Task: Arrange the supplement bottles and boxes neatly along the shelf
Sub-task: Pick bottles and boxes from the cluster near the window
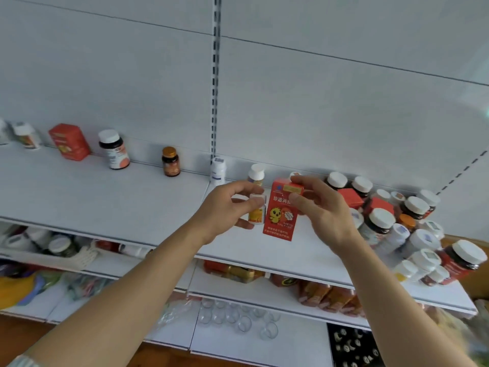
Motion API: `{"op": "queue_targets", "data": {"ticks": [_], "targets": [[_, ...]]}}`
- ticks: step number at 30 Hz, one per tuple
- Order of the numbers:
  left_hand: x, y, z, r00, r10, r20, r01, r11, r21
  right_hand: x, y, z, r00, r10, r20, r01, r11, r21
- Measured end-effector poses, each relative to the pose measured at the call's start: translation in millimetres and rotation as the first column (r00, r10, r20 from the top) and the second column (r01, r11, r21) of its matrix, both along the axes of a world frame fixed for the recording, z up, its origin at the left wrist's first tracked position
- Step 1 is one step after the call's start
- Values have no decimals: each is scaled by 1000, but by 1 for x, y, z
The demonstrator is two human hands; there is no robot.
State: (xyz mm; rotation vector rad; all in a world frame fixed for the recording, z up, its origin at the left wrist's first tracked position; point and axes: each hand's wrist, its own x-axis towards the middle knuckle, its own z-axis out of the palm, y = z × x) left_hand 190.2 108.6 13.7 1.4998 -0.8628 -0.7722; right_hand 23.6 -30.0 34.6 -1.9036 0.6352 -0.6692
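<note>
My left hand (225, 207) grips a small white bottle with a yellow label (257, 211) above the white shelf (105, 197). Beside it, my right hand (322, 207) pinches the top of a red box with a yellow chick picture (280, 215). Along the back of the shelf stand a red box (69, 141), a dark bottle with a white cap (114, 149), a small amber bottle (170, 162), a white bottle (218, 170) and another white-capped bottle (256, 174). At the right, several bottles and red boxes (397, 223) lie in a jumbled pile.
More white bottles (26, 135) stand at the shelf's far left. Lower shelves hold jars (58, 245), orange packets (328, 298) and clear plastic cups (238, 319). A slotted upright (214, 75) divides the white back panels.
</note>
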Motion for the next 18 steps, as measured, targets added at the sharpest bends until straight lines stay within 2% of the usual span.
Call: {"op": "queue_targets", "data": {"ticks": [8,13,18], "targets": [[59,50,-13,998,48,-37,-46,997,56,77,27,-5,988,130,-88,-132,991,-19],[101,71,-12,974,224,33,-226,971,84,136,28,-4,965,238,-110,-245,968,-59],[143,110,-9,910,374,180,-393,916,82,197,43,-5,928,354,-112,-364,928,-79]]}}
